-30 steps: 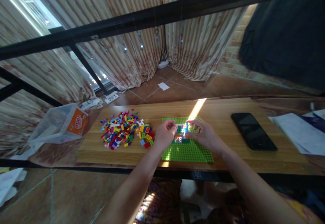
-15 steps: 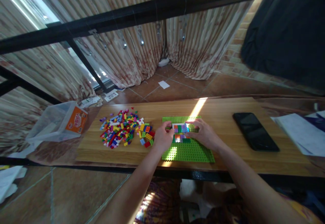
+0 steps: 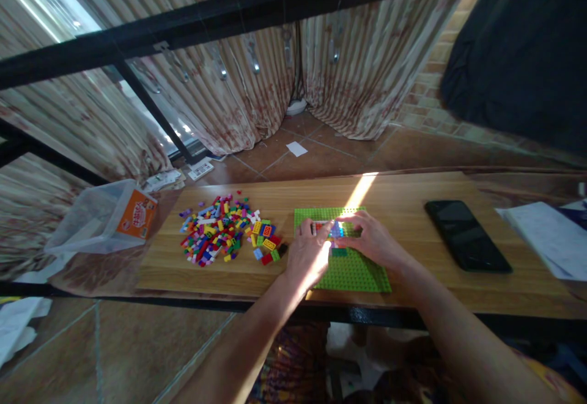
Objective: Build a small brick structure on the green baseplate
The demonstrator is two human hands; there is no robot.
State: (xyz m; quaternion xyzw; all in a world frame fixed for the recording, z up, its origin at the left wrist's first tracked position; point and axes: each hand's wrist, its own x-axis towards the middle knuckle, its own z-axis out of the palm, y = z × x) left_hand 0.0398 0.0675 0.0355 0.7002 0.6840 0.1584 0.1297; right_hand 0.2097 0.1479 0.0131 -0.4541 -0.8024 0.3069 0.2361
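My left hand (image 3: 308,255), fingers bent, covers part of the built-up toy bricks (image 3: 338,231) at centre frame; my right hand (image 3: 373,242) has thumb and forefinger apart at their right edge. Whether either grips, I cannot tell. Beneath: green studded baseplate (image 3: 353,275). Left of centre: loose brick pile (image 3: 215,233). Right: black smartphone (image 3: 468,236).

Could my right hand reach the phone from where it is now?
Probably yes: the phone lies on the table to the right of your right hand, and I see nothing standing between them.
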